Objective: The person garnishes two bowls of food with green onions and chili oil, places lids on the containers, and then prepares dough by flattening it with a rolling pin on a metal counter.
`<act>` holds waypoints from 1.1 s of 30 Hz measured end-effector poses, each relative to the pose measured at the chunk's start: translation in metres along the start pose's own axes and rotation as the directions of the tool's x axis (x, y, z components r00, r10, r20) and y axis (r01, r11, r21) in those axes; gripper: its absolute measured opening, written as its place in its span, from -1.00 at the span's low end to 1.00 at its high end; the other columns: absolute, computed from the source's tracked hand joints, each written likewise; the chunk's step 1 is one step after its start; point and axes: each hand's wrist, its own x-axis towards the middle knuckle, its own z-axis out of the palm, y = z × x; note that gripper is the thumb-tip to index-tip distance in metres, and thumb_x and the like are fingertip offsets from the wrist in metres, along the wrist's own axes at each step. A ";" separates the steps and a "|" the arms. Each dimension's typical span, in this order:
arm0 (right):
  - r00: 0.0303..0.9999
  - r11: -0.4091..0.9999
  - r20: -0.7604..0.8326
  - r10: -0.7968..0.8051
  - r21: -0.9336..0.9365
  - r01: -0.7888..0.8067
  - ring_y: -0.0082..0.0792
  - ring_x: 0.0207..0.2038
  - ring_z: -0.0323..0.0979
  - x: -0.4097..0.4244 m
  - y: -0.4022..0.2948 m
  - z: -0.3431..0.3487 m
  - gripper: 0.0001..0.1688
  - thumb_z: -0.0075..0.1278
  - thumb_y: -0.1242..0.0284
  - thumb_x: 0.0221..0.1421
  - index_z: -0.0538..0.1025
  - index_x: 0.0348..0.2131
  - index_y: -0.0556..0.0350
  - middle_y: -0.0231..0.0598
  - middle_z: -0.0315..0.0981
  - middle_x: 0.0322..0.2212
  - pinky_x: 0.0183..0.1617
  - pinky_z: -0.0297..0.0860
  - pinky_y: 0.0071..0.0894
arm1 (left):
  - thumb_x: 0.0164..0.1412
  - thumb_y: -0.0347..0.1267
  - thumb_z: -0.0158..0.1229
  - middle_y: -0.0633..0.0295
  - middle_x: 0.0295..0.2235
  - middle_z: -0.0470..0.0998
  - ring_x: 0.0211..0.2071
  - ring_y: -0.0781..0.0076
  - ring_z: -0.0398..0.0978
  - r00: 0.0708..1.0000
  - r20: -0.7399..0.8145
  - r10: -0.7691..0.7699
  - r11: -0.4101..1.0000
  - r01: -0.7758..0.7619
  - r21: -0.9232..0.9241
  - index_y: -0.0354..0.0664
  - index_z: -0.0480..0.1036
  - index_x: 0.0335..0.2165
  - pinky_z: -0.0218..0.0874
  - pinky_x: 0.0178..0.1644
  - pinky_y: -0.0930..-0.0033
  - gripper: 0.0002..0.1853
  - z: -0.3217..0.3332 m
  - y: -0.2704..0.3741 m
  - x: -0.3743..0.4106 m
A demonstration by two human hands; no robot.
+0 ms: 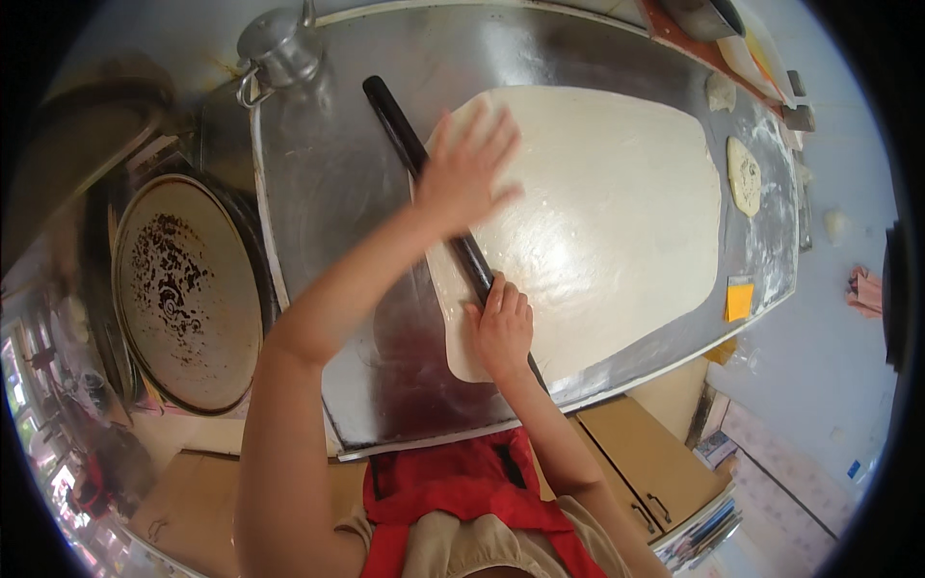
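Note:
A broad, thin sheet of pale dough (600,195) lies on the metal worktop, its surface glossy in the middle. A long black rolling pin (396,123) lies slantwise across the dough's left edge, its far end beyond the sheet. My right hand (504,325) bears on the near part of the pin, fingers together and bent over it. Blurred by motion, my left hand (470,166) is spread with nothing in it over the pin and the dough's far left part. Whether its palm touches the pin cannot be seen.
Left of the metal worktop (325,195) is a round, dark-spotted pan (217,303). A metal pot (274,47) stands at the back left corner. On the right lie a small dough piece (743,177), a yellow-orange scraper (738,302) and scattered flour (777,206).

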 end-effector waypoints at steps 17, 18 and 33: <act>0.946 0.615 0.023 -0.324 0.765 0.192 -0.02 -0.10 0.29 -0.039 -0.102 0.008 -0.21 -0.13 0.57 0.01 0.10 0.25 0.11 0.19 0.18 0.02 0.01 0.30 -0.20 | 0.28 0.02 -0.14 -0.06 0.33 -0.22 0.35 -0.11 -0.31 0.921 0.390 -0.022 0.983 -0.051 0.175 -0.16 0.04 0.25 -0.43 0.33 -0.16 -0.28 -0.088 -0.110 -0.219; 0.948 0.488 0.047 -0.316 0.865 0.120 0.00 -0.09 0.29 -0.032 -0.083 -0.001 -0.22 -0.13 0.56 0.02 0.11 0.25 0.13 0.20 0.18 0.02 0.02 0.30 -0.19 | 0.29 0.05 -0.22 -0.09 0.33 -0.24 0.35 -0.11 -0.32 0.955 0.297 -0.018 0.992 -0.021 0.128 -0.21 -0.01 0.26 -0.46 0.33 -0.17 -0.25 -0.078 -0.096 -0.196; 0.948 0.961 -0.157 0.275 0.037 -0.273 0.02 0.17 0.12 -0.004 0.436 -0.069 -0.19 0.09 0.40 -0.02 0.18 0.21 0.14 0.07 0.02 0.21 0.20 0.11 -0.02 | 0.27 -0.01 -0.13 0.14 0.32 -0.08 0.35 0.11 -0.20 0.987 0.112 0.116 0.993 -0.113 -0.034 -0.10 0.04 0.25 -0.45 0.35 -0.15 -0.31 0.221 0.342 0.236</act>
